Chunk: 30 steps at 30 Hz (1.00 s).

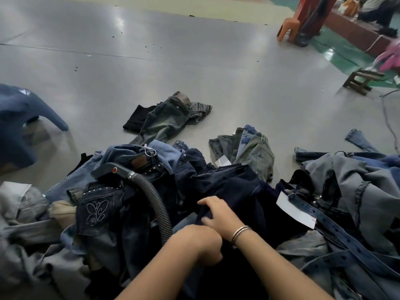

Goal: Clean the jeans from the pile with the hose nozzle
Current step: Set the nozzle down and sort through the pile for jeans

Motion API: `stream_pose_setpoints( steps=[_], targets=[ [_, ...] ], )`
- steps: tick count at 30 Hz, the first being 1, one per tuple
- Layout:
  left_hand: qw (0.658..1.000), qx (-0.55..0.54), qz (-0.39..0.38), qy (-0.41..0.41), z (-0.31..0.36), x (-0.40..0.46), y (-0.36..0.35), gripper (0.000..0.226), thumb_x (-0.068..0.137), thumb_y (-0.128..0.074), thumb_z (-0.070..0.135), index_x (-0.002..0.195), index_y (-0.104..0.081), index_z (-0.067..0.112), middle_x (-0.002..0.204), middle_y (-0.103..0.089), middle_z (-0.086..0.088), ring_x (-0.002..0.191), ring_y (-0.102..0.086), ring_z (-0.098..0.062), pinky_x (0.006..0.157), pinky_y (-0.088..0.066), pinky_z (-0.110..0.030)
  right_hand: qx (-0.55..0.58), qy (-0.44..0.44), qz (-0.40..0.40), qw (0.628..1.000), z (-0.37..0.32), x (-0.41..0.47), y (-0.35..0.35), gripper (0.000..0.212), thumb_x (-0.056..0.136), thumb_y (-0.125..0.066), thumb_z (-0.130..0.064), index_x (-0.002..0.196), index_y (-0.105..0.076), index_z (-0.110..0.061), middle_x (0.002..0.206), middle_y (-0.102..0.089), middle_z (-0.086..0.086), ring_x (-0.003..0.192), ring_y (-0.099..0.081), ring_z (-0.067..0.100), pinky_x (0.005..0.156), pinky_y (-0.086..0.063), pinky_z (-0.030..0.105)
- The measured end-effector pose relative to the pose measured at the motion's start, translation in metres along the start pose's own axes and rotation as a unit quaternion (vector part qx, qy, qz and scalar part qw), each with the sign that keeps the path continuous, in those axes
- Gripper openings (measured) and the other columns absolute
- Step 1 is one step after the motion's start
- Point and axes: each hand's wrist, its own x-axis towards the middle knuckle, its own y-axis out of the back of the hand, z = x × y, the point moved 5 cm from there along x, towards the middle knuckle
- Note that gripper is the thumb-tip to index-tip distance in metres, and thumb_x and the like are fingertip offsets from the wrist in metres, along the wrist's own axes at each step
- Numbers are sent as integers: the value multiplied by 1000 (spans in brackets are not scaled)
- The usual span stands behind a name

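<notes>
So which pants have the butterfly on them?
Find the big pile of jeans on the grey floor. Left of the black ribbed hose lies a dark blue pair. Only it has a pale stitched butterfly on its back pocket, under a studded waistband.

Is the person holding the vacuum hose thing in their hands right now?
No, the hose nozzle lies on the pile of jeans, while the left hand and the right hand hold dark jeans.

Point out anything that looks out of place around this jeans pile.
The hose nozzle lies unheld on the pile while both hands, left hand and right hand, grip dark navy jeans. One faded pair of jeans lies apart on the grey floor, away from the heap.
</notes>
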Motion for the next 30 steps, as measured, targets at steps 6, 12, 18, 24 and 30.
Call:
stream_pose_setpoints(
  steps=[6,12,18,24,30],
  targets=[
    [991,-50,56,115,-63,-15,6,41,95,-41,37,129,-54,18,133,-55,-9,122,-51,-30,96,-43,-41,-278,-101,-122,947,72,16,-49,37,96,-47,-28,131,-55,-22,140,-49,2,139,-31,23,114,-6,63],
    [878,-350,263,192,-105,-11,27,68,92,-47,53,149,-23,25,142,-46,-11,128,-46,-30,107,-38,-41,448,-127,176,867,38,-2,69,26,95,-45,7,112,-64,4,102,-71,11,95,-60,18,73,-48,13],
    [493,-801,337,41,-81,-20,45,13,93,-58,32,101,-59,22,95,-68,-3,69,-63,-11,59,-51,-25,662,-43,193,723,-12,-58,121,25,95,-46,-22,86,-69,-22,74,-65,-2,66,-58,14,59,-38,26],
    [609,-664,434,-9,-52,-39,64,24,94,-58,23,88,-67,2,87,-72,-15,81,-64,-21,81,-54,-41,399,-28,188,897,-22,-88,137,78,78,-66,-51,146,-29,-38,145,-44,-5,122,-47,7,86,-39,15],
    [655,-586,478,11,-45,-41,76,25,91,-58,35,79,-68,15,80,-73,-4,85,-65,-21,88,-51,-47,28,41,231,972,-53,-94,107,73,78,-72,-47,140,-38,-29,138,-48,-13,119,-55,7,96,-48,32]
  ],
)
